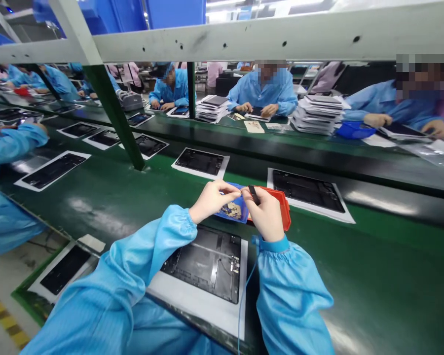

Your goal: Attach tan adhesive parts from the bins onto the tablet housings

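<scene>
My left hand (210, 199) is raised over a small blue tray (236, 211) of tiny parts, its fingers pinched together on something too small to name. My right hand (265, 213) is closed round a thin black tool (254, 194), its tip near the left fingers. A red tray (283, 207) sits behind the right hand. Below both hands an opened dark tablet shell (207, 261) lies on a white pad (200, 300) on the green belt. A thin blue cord (244, 291) hangs from my right wrist.
More tablet shells on white pads, such as one (308, 190) and another (200, 161), lie along the green conveyor (373, 276). A green post (113, 111) rises at left. A co-worker's sleeve (7, 148) is at far left. Several people sit opposite beside stacks of tablets (316, 114).
</scene>
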A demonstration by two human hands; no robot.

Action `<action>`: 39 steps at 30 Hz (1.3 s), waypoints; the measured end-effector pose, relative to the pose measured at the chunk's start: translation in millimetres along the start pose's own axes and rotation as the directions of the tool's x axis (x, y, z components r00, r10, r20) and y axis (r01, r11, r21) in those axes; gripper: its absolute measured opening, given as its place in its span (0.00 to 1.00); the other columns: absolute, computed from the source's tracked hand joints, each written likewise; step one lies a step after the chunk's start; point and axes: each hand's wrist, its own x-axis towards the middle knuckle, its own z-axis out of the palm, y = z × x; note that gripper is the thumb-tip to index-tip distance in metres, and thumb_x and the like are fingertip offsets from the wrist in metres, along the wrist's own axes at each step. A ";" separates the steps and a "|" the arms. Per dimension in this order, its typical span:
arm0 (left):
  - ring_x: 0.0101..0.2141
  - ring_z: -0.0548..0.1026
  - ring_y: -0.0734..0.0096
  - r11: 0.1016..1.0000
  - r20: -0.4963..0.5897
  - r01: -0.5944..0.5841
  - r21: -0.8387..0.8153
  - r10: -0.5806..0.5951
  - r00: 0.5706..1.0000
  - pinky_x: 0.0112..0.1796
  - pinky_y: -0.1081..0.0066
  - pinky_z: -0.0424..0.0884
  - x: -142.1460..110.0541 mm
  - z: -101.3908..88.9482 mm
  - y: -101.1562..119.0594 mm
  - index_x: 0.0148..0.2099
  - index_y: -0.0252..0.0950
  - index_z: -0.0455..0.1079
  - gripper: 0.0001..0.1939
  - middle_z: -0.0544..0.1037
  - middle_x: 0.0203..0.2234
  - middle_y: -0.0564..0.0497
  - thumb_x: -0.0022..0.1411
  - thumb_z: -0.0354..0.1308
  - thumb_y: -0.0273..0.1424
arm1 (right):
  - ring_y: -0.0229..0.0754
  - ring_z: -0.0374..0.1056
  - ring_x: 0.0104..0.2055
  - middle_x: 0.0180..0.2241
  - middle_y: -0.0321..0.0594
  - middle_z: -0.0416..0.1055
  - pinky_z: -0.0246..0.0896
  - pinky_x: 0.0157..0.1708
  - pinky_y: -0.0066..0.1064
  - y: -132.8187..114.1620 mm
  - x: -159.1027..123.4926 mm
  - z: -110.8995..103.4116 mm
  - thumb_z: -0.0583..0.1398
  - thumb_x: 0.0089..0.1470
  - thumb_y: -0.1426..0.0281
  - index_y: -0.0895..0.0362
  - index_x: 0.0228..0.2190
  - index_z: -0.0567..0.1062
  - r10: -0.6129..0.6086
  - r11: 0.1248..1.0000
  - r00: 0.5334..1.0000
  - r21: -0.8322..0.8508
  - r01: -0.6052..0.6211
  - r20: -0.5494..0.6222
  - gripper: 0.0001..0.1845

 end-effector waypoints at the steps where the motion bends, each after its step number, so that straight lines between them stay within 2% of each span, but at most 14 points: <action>1: 0.32 0.74 0.69 1.000 -0.003 -0.005 0.010 0.005 1.000 0.36 0.70 0.69 -5.7 -1.8 3.7 0.31 0.33 0.76 0.05 0.77 0.28 0.49 0.52 0.63 0.31 | 0.45 0.70 0.34 0.31 0.42 0.75 0.63 0.38 0.35 -2.7 -3.8 -1.1 0.54 0.53 0.59 0.58 0.31 0.77 -0.016 1.000 1.000 -0.003 0.016 0.015 0.17; 7: 0.31 0.73 0.71 1.000 -0.013 -0.010 0.013 0.010 1.000 0.35 0.72 0.69 -33.9 -12.4 17.1 0.32 0.33 0.76 0.06 0.76 0.28 0.50 0.53 0.62 0.31 | 0.42 0.67 0.29 0.26 0.40 0.72 0.62 0.32 0.31 -21.2 -20.4 -0.1 0.52 0.54 0.58 0.58 0.30 0.75 -0.078 0.997 0.994 -0.022 0.080 0.082 0.19; 11: 0.30 0.74 0.73 0.999 0.035 -0.001 -0.043 0.002 0.999 0.34 0.73 0.70 -36.6 -14.8 14.1 0.32 0.32 0.74 0.07 0.76 0.29 0.50 0.54 0.61 0.31 | 0.40 0.65 0.26 0.24 0.39 0.69 0.60 0.29 0.30 -16.6 -19.9 -1.7 0.49 0.57 0.57 0.58 0.29 0.72 -0.046 0.991 0.997 -0.122 0.054 0.065 0.20; 15: 0.30 0.73 0.74 0.996 0.086 0.015 -0.086 -0.008 0.996 0.35 0.74 0.70 -23.4 -11.1 3.6 0.33 0.32 0.70 0.06 0.75 0.29 0.51 0.57 0.57 0.31 | 0.45 0.66 0.33 0.30 0.45 0.71 0.60 0.35 0.34 19.8 -4.4 -21.5 0.48 0.57 0.62 0.59 0.32 0.72 0.058 0.946 0.996 -0.315 -0.077 -0.068 0.17; 17: 0.31 0.73 0.74 0.996 0.124 0.031 -0.089 -0.020 0.992 0.36 0.74 0.70 -11.9 -6.3 -3.9 0.33 0.32 0.68 0.05 0.75 0.29 0.51 0.58 0.56 0.30 | 0.48 0.67 0.34 0.29 0.47 0.72 0.59 0.36 0.35 45.3 6.0 -31.3 0.53 0.54 0.64 0.59 0.31 0.74 0.131 0.907 0.990 -0.396 -0.140 -0.050 0.14; 19: 0.30 0.74 0.74 0.996 0.163 0.051 -0.070 -0.039 0.986 0.36 0.73 0.69 0.9 1.1 -12.0 0.33 0.33 0.67 0.04 0.75 0.28 0.52 0.57 0.57 0.29 | 0.49 0.68 0.31 0.26 0.46 0.72 0.59 0.34 0.36 68.7 15.5 -36.6 0.57 0.50 0.64 0.58 0.28 0.76 0.215 0.868 0.977 -0.457 -0.194 -0.007 0.11; 22: 0.30 0.74 0.74 0.997 0.207 0.068 -0.026 -0.061 0.976 0.36 0.72 0.69 17.7 15.9 -22.2 0.38 0.34 0.67 0.06 0.75 0.28 0.53 0.56 0.57 0.27 | 0.50 0.69 0.28 0.22 0.45 0.72 0.60 0.32 0.37 90.1 25.0 -39.1 0.62 0.45 0.64 0.58 0.25 0.77 0.301 0.820 0.953 -0.509 -0.260 -0.002 0.09; 25: 0.32 0.74 0.73 0.999 0.237 0.051 0.005 -0.050 0.970 0.38 0.71 0.69 27.8 31.1 -27.5 0.43 0.36 0.63 0.09 0.75 0.28 0.54 0.58 0.55 0.27 | 0.51 0.71 0.32 0.26 0.46 0.75 0.62 0.35 0.37 90.5 26.5 -43.2 0.60 0.47 0.65 0.58 0.28 0.79 0.303 0.830 0.953 -0.490 -0.266 -0.004 0.10; 28: 0.35 0.74 0.72 1.000 0.257 0.015 0.024 -0.021 0.966 0.39 0.72 0.69 32.1 42.6 -27.7 0.41 0.38 0.61 0.06 0.74 0.31 0.54 0.60 0.53 0.28 | 0.47 0.72 0.39 0.35 0.44 0.77 0.63 0.40 0.34 78.6 21.9 -47.3 0.54 0.54 0.66 0.58 0.37 0.78 0.241 0.893 0.970 -0.402 -0.205 0.040 0.15; 30: 0.37 0.73 0.72 0.999 0.274 -0.012 0.033 0.003 0.962 0.38 0.73 0.68 33.7 47.5 -26.7 0.39 0.38 0.60 0.04 0.72 0.33 0.53 0.61 0.53 0.29 | 0.45 0.72 0.41 0.38 0.42 0.77 0.63 0.42 0.33 72.1 18.4 -47.2 0.53 0.54 0.67 0.57 0.39 0.77 0.209 0.920 0.977 -0.349 -0.178 0.052 0.16; 35: 0.35 0.71 0.71 0.997 0.292 -0.051 0.065 0.030 0.956 0.34 0.73 0.67 37.2 54.9 -28.5 0.38 0.39 0.59 0.02 0.70 0.32 0.54 0.62 0.51 0.29 | 0.48 0.72 0.38 0.34 0.45 0.76 0.62 0.42 0.38 72.8 15.6 -42.9 0.53 0.50 0.71 0.59 0.36 0.77 0.223 0.933 0.975 -0.292 -0.211 0.008 0.15; 39: 0.34 0.71 0.71 0.993 0.304 -0.078 0.085 0.049 0.951 0.35 0.73 0.66 36.7 59.0 -30.0 0.37 0.38 0.60 0.01 0.70 0.31 0.54 0.63 0.50 0.29 | 0.42 0.70 0.33 0.34 0.40 0.76 0.63 0.37 0.33 69.8 14.4 -43.3 0.54 0.49 0.69 0.58 0.38 0.77 0.217 0.962 0.972 -0.189 -0.197 0.089 0.16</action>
